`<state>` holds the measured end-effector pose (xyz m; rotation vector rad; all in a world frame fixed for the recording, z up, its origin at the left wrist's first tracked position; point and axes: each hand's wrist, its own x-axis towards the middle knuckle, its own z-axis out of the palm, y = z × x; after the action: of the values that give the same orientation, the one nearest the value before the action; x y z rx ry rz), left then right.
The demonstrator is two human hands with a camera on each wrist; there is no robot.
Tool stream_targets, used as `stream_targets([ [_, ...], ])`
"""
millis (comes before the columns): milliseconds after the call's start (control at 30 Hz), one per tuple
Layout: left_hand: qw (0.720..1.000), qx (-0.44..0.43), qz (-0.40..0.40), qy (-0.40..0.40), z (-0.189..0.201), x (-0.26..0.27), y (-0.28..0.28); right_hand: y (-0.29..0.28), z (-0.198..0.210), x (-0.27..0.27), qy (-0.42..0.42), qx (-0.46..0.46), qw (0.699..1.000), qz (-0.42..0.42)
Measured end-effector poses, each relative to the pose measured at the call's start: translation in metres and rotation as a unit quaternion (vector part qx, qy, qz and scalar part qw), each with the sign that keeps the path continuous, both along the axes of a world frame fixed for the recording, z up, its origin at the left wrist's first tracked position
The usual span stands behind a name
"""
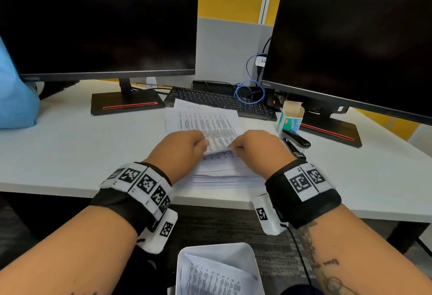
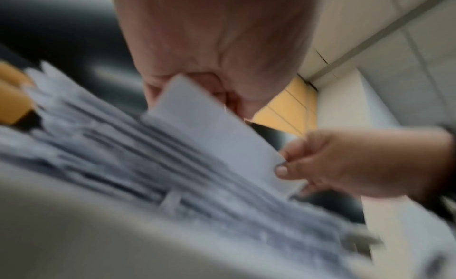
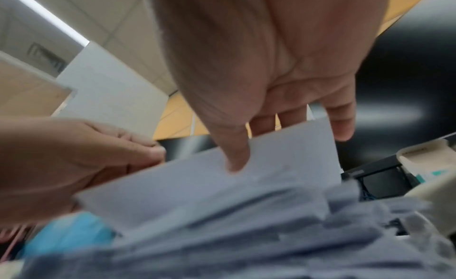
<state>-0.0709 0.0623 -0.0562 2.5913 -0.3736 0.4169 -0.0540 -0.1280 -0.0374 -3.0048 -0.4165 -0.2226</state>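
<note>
**Head cam: both hands pinching the top sheet of a paper stack**

Head view has the left hand [image 1: 180,152] and right hand [image 1: 259,149] side by side at the near edge of the printed top sheet [image 1: 205,121]. That sheet lies on a thick paper stack [image 1: 222,177] at the front of the white desk [image 1: 70,149]. Both hands are curled in and pinching that edge, which sits lifted a bit off the pages under it.

The wrist cams are pretty blurry. The right one still shows the right thumb [image 3: 234,152] pressed on the sheet's face with the fingers behind it. The left hand's fingertips bunch up at the other corner.

Other stuff on the desk:
- A black stapler [image 1: 295,141] sits just right of the stack, with an open staple box [image 1: 291,117] right behind it.
- A keyboard [image 1: 217,100] lies beyond the stack, between two dark monitors [image 1: 98,21].
- A blue bag [image 1: 16,93] is off at the far left.

Below the desk edge, between the forearms, there's a white bin [image 1: 187,255] with printed paper in it.
</note>
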Motion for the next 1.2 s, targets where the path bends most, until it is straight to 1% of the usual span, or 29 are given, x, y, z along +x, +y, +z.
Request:
stream_targets([
  [33,0.997,-0.066,0.029,-0.011,0.004,-0.002,0.005,-0.003,0.003,-0.003,-0.021,0.035,0.999,-0.011],
  [67,0.988,-0.140,0.066,-0.023,0.008,-0.003,0.010,-0.006,0.006,-0.006,-0.042,0.081,0.996,-0.021],
  [100,0.967,-0.229,0.108,-0.018,0.011,-0.002,0.016,-0.010,0.010,-0.010,-0.064,0.129,0.989,-0.028],
  [133,0.933,-0.330,0.141,0.004,0.015,-0.001,0.022,-0.014,0.014,-0.016,-0.084,0.176,0.980,-0.031],
  [167,0.888,-0.425,0.165,0.053,0.017,0.002,0.027,-0.017,0.018,-0.022,-0.098,0.213,0.972,-0.028],
  [200,0.840,-0.498,0.179,0.118,0.019,0.002,0.031,-0.020,0.023,-0.028,-0.101,0.237,0.966,-0.021],
  [233,0.804,-0.537,0.180,0.182,0.019,0.000,0.033,-0.023,0.028,-0.034,-0.084,0.250,0.965,-0.012],
  [267,0.786,-0.546,0.171,0.233,0.020,-0.003,0.034,-0.027,0.034,-0.040,-0.045,0.248,0.968,-0.003],
  [300,0.783,-0.540,0.155,0.268,0.018,-0.004,0.033,-0.030,0.038,-0.045,0.011,0.231,0.973,0.004],
  [333,0.784,-0.530,0.139,0.291,0.016,-0.005,0.030,-0.033,0.041,-0.049,0.070,0.207,0.976,0.009],
  [400,0.800,-0.509,0.120,0.294,0.011,-0.004,0.026,-0.036,0.044,-0.054,0.149,0.160,0.976,0.015],
  [467,0.803,-0.515,0.120,0.276,0.006,-0.001,0.024,-0.037,0.041,-0.054,0.170,0.134,0.976,0.010],
  [533,0.800,-0.526,0.121,0.261,0.004,-0.002,0.021,-0.035,0.039,-0.054,0.170,0.133,0.976,0.003],
  [600,0.802,-0.529,0.106,0.256,0.004,-0.002,0.020,-0.034,0.038,-0.053,0.173,0.112,0.978,0.004],
  [700,0.791,-0.546,0.085,0.263,0.005,-0.005,0.017,-0.035,0.037,-0.054,0.219,0.071,0.973,0.016],
  [767,0.780,-0.548,0.069,0.293,0.005,-0.008,0.017,-0.036,0.038,-0.056,0.253,0.078,0.964,0.016],
  [833,0.771,-0.542,0.037,0.333,0.006,-0.011,0.017,-0.036,0.038,-0.054,0.243,0.098,0.965,-0.008],
  [900,0.773,-0.519,0.029,0.362,0.005,-0.011,0.019,-0.035,0.035,-0.049,0.195,0.113,0.972,-0.062],
  [1000,0.791,-0.474,0.019,0.386,0.008,-0.014,0.021,-0.034,0.030,-0.041,0.159,0.111,0.973,-0.122],
  [1133,0.817,-0.423,-0.003,0.391,0.009,-0.021,0.024,-0.033,0.025,-0.032,0.164,0.098,0.971,-0.144],
  [1200,0.839,-0.397,0.002,0.373,0.009,-0.023,0.025,-0.034,0.023,-0.031,0.159,0.101,0.971,-0.149],
])
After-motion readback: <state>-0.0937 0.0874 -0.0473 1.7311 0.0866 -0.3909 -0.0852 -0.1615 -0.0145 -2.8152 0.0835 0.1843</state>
